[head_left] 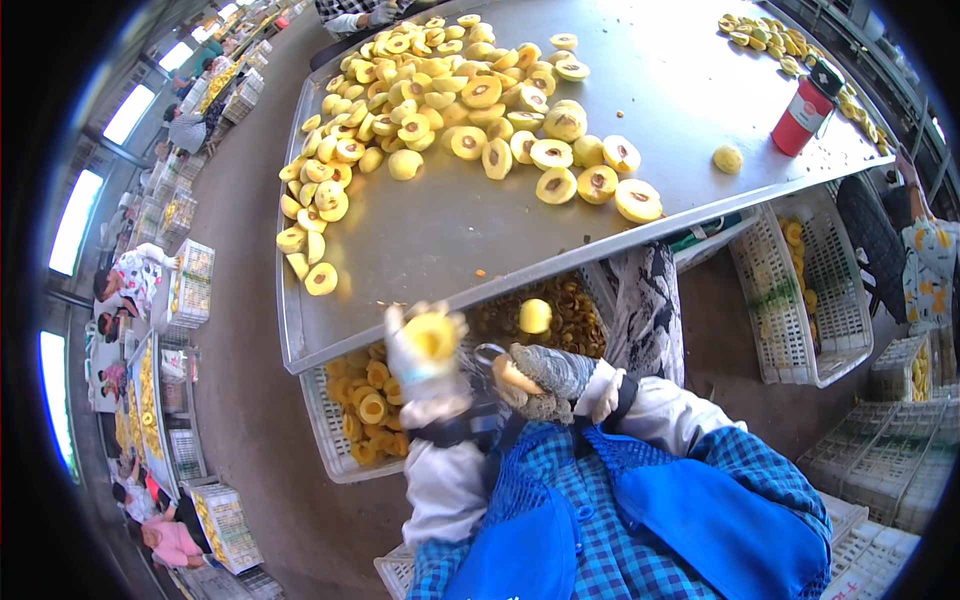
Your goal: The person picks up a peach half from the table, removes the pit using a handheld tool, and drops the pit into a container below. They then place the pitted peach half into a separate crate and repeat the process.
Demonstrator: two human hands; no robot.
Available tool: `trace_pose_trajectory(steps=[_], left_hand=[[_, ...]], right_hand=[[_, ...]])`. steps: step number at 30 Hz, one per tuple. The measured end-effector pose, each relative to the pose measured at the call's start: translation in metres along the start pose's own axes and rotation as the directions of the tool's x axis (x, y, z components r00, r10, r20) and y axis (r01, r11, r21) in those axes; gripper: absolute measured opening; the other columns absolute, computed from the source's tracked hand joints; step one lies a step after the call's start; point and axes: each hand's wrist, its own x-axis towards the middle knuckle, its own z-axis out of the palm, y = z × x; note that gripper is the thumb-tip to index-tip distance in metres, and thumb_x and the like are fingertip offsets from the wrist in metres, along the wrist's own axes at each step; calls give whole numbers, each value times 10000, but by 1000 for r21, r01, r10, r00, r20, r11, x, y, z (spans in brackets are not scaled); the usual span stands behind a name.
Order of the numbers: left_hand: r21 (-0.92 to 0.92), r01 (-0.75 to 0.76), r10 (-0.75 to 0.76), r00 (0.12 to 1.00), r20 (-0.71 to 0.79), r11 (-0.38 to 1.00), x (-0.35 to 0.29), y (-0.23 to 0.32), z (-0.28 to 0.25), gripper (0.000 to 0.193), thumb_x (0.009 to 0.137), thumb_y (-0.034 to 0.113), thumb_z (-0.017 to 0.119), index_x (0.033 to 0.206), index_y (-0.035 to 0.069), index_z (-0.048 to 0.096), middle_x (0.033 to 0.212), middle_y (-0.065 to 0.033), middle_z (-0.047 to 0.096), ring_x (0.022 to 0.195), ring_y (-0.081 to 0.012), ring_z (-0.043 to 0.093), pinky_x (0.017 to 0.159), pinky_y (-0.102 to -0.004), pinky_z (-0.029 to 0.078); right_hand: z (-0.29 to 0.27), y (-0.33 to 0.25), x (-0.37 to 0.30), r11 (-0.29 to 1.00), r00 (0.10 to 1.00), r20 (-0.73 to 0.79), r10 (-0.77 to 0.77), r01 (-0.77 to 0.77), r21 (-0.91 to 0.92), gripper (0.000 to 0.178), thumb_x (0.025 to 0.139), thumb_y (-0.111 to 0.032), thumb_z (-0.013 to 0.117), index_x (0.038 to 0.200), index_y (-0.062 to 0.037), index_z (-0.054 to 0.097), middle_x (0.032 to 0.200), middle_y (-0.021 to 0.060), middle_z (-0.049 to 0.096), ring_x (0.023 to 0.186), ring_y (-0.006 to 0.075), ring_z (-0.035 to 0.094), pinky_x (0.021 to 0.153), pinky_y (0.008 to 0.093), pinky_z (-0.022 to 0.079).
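Peach half [432, 336], likely light, soft and slippery, sits cupped in the left hand [422, 366], best held by its sides; the right hand [552, 376] clasps a ring-ended tool [490, 347].

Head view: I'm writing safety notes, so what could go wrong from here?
The fruit half might slip from the left hand; blur hides how firm the grip is. The metal loop at the right hand might catch the left hand close beside it. The red bottle stands near the edge of the table and could get knocked off.
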Motion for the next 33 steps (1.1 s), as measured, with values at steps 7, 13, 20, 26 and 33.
trace_pose_trajectory(steps=[7, 13, 20, 26, 33], left_hand=[[633, -422, 393, 527, 754, -649, 72, 87, -6, 549, 807, 406, 682, 1216, 68, 543, 1236, -209, 512, 1134, -336, 514, 989, -438, 402], [385, -362, 171, 501, 848, -849, 261, 62, 115, 780, 752, 564, 680, 1270, 29, 447, 1277, -207, 447, 1186, -342, 470, 965, -427, 433], [887, -461, 279, 851, 445, -9, 295, 42, 106, 562, 809, 480, 662, 1105, 21, 525, 955, -135, 631, 870, -307, 638, 750, -394, 542], [215, -14, -103, 847, 521, 976, 150, 51, 79, 565, 899, 545, 467, 1107, 32, 577, 915, -133, 667, 735, -280, 669, 577, -359, 551], [186, -70, -53, 811, 583, 980, 57, 8, 37, 562, 877, 507, 522, 1184, 36, 538, 1012, -168, 628, 795, -328, 658, 577, -393, 567]], right_hand=[[-48, 18, -28, 850, 782, -338, 523, -505, 147, 349, 979, -437, 421, 969, -129, 586, 705, -16, 524, 547, 120, 506, 431, 287, 379], [-36, 38, -26, 792, 913, -402, 65, -292, -536, 320, 986, -330, 457, 998, -55, 621, 792, 124, 628, 685, 259, 596, 635, 394, 498], [-39, 14, -28, 809, 904, -423, 63, -294, -508, 373, 992, -380, 416, 1171, -102, 589, 951, 152, 640, 873, 319, 611, 694, 434, 493], [-34, -26, -7, 606, 888, -392, -240, -179, -775, 272, 973, -336, 445, 963, -84, 549, 728, 185, 595, 621, 383, 593, 511, 471, 435], [-12, -58, 38, 201, 729, -213, -650, -105, -974, 313, 947, -356, 489, 1080, -81, 559, 619, 207, 574, 567, 415, 567, 520, 514, 432]])
